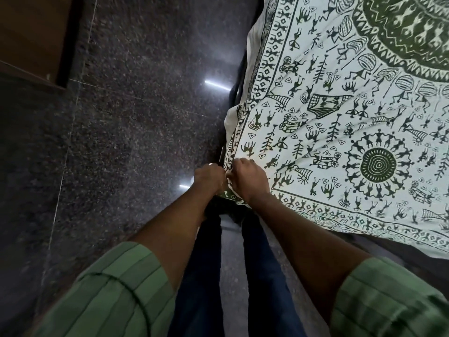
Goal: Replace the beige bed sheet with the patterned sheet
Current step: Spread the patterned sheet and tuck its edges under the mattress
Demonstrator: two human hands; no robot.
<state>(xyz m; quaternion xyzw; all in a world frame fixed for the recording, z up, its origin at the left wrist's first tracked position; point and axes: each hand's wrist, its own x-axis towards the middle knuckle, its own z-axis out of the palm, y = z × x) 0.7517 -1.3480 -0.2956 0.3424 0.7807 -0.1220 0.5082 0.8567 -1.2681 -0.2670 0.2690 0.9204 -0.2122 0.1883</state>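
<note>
Below, patterned sheet (340, 105) covers bed; dark speckled floor (133, 117) alongside.

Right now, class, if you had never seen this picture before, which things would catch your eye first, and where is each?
First, the patterned sheet, white with dark green folk figures and ringed circles, spread over the bed across the right side. Next, the left hand and right hand meeting at its near corner, centre frame, fingers curled on the cloth edge. To the left, the dark speckled floor shines with two bright light reflections.

Both arms reach forward; left grip (210, 177) and right grip (249, 177) curled, side by side
</note>
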